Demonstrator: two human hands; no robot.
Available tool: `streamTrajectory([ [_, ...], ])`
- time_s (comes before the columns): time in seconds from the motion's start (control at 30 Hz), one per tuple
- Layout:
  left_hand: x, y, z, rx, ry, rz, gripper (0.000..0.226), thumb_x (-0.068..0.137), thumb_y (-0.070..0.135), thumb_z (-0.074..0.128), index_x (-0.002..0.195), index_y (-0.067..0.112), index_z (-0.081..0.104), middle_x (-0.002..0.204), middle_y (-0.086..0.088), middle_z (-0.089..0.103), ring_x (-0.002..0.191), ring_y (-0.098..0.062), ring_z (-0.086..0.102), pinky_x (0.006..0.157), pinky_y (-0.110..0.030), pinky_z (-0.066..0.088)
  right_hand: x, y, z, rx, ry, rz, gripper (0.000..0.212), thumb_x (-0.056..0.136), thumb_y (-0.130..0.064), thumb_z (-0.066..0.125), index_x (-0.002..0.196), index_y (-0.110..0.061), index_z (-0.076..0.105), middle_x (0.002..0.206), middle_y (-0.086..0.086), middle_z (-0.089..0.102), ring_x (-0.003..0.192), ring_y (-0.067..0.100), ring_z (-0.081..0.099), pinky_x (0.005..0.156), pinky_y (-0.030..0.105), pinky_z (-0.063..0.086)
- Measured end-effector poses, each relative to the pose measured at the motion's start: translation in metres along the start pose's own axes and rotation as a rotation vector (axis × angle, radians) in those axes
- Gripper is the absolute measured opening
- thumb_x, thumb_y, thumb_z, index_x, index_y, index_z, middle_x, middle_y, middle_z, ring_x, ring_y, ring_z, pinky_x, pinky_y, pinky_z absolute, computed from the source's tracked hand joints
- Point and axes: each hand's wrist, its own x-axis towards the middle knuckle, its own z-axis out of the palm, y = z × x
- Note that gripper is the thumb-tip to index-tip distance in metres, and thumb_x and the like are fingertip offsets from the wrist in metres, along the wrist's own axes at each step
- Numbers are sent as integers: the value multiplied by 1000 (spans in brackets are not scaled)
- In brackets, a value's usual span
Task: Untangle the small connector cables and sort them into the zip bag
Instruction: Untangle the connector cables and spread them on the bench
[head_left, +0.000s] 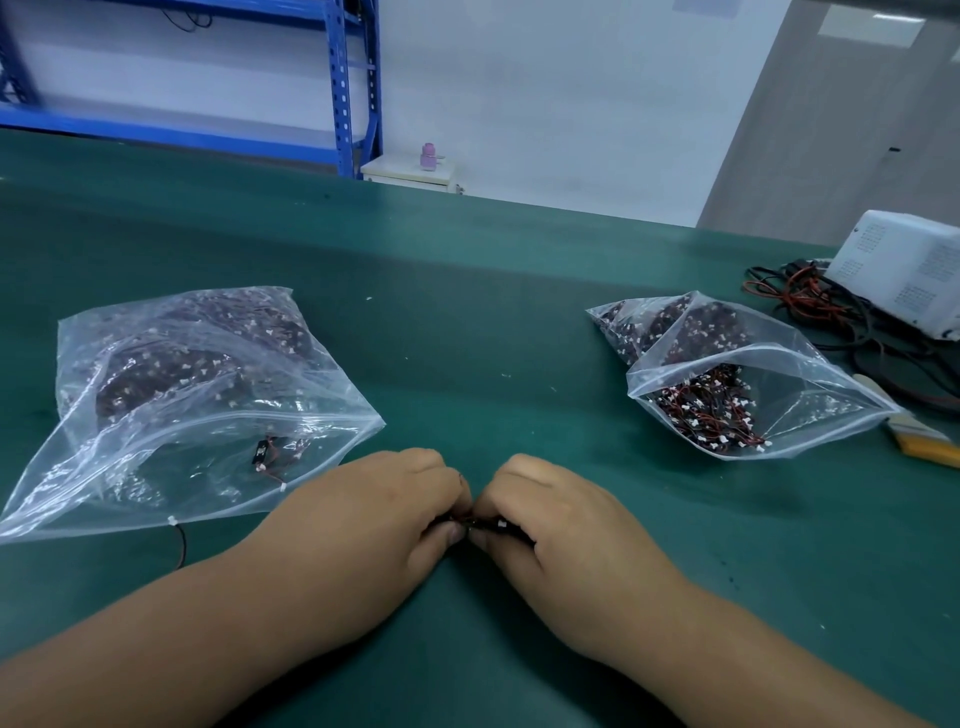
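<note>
An open zip bag (197, 395) waits at left as a worker's left hand (384, 514) and right hand (556, 525), fingers curled, pinch 1 small connector cable (500, 524) between them, apparently working it free; a 2nd bag (743, 374) gapes at right.

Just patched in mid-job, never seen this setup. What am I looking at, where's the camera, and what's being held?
No machine here: a person works bare-handed, filmed by one camera worn on their head, looking down. On the green table lie two clear zip bags of small connector cables: the left bag and the right bag, its mouth open. A white box sits far right. The left hand and right hand meet in the middle, both pinching a small cable.
</note>
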Motion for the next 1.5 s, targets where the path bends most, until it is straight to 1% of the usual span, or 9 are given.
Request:
streamTrajectory([
  [0.23,1,1,-1,-15,-14,-12,14,95,46,44,104,40,52,98,19,47,93,0,47,81,-24,43,-2,1,-2,42,10,-1,12,93,-35,59,87,-24,58,83,-8,50,79,16,48,69,41,43],
  [0.33,0,1,-2,-15,-10,-13,13,94,46,45,103,39,52,96,18,47,92,1,47,80,-24,43,-2,0,-2,45,21,-2,3,91,-27,61,89,-25,60,82,-9,51,79,15,48,69,40,44],
  [0.43,0,2,-2,-12,-7,-19,15,94,48,45,104,39,52,97,18,47,92,1,48,80,-25,44,-3,0,-1,30,28,4,9,88,-18,60,92,-26,62,83,-9,53,81,15,49,70,39,44],
  [0.57,1,1,-2,1,-15,-7,18,94,51,43,105,39,52,96,18,46,91,1,47,81,-26,44,-3,-1,-2,16,21,-13,2,90,-27,61,92,-26,60,82,-9,51,81,15,48,70,39,44],
  [0.63,1,1,-2,2,-20,-5,22,92,55,41,104,40,51,96,18,46,91,1,47,80,-25,44,-2,-1,-3,13,29,-28,2,90,-25,61,88,-23,61,80,-7,51,78,17,48,68,40,43],
  [0.77,0,0,-2,3,-33,1,28,88,58,40,108,42,50,98,20,46,94,2,47,82,-26,45,-1,-1,-4,-4,47,-42,8,91,-20,61,84,-16,63,78,-1,54,76,21,49,68,42,42],
  [1.03,1,-1,-2,7,-34,-6,25,89,56,40,103,39,51,94,19,46,90,1,47,78,-26,45,-2,-1,-4,61,66,-28,22,96,-35,48,88,-20,62,81,-5,55,79,17,51,71,38,43],
  [1.23,2,-1,-2,-1,-41,-11,24,90,55,42,102,37,53,95,17,48,91,-1,49,79,-28,46,-3,0,-4,134,92,13,26,98,-38,41,89,-22,60,81,-11,52,78,12,50,70,36,43],
  [1.5,2,0,-2,-2,-49,-17,26,93,55,36,103,38,52,96,17,48,92,-1,49,80,-26,44,-4,4,-2,166,165,131,24,90,-38,45,76,-22,55,74,-9,52,76,13,52,65,39,44],
])
